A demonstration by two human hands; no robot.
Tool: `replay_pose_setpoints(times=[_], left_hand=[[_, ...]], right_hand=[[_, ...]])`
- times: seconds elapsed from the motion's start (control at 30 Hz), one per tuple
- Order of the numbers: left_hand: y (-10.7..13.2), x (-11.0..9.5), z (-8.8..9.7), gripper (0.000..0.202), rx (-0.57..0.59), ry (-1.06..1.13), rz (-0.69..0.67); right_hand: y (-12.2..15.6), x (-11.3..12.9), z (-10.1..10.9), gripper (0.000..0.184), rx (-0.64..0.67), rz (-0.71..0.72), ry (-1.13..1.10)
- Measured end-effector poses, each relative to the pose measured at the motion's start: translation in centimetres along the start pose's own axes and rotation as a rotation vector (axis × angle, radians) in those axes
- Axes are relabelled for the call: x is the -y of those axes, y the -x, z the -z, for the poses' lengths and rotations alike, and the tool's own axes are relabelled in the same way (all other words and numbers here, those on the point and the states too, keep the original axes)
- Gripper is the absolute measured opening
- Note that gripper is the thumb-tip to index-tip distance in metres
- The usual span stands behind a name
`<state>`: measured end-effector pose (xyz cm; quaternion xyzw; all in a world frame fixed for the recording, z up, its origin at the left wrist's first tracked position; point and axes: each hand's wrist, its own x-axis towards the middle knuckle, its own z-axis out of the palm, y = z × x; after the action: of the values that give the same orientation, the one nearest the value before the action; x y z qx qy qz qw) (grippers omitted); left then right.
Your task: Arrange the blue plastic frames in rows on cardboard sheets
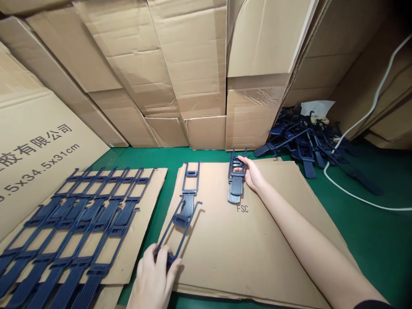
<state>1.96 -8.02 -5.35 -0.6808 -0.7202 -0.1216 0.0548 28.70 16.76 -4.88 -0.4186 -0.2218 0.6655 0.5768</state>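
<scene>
My left hand [153,274] grips the near end of a dark blue plastic frame with a ribbed tongue [180,221], tilted over the cardboard sheet [244,253]. Its far end overlaps the tongue of a similar blue frame [192,174] lying flat. Farther right, the fingers of my right hand [252,174] close around the side of at least two stacked blue plastic frames [236,184], whose ribbed tongues point toward me above the printed letters FSC. The left hand's own fingers partly hide the end of the piece it holds.
On the left, another cardboard sheet [128,268] carries two rows of overlapping blue frames [92,210]. A loose heap of blue frames [305,141] lies at the back right on the green surface [380,180]. A white cable [354,194] curves there. Cardboard boxes [199,64] wall off the back.
</scene>
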Motion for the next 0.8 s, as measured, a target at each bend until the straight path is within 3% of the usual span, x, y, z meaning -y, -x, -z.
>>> replay_pose_setpoints(times=[0.13, 0.3, 0.47, 0.57, 0.7, 0.8], left_hand=[[1.4, 0.0, -0.1, 0.041, 0.030, -0.078, 0.010], [1.1, -0.5, 0.2, 0.045, 0.096, -0.029, 0.073], [-0.5, -1.4, 1.2, 0.055, 0.320, 0.071, 0.262], [-1.7, -2.5, 2.0, 0.052, 0.417, 0.012, 0.267], [-3.1, -3.7, 3.1, 0.051, 0.459, -0.060, 0.240], [-4.4, -4.2, 3.7, 0.050, 0.381, -0.153, 0.173]], right_hand=[[-0.6, -0.3, 0.3, 0.021, 0.009, 0.028, -0.012], [-0.8, -0.5, 0.6, 0.017, 0.011, 0.055, -0.011], [-0.5, -0.4, 0.7, 0.021, -0.005, 0.070, 0.011], [-0.4, -0.3, 0.7, 0.023, -0.018, 0.073, 0.030], [-0.3, -0.3, 0.6, 0.024, -0.025, 0.071, 0.053], [-0.2, -0.3, 0.5, 0.024, -0.028, 0.073, 0.062]])
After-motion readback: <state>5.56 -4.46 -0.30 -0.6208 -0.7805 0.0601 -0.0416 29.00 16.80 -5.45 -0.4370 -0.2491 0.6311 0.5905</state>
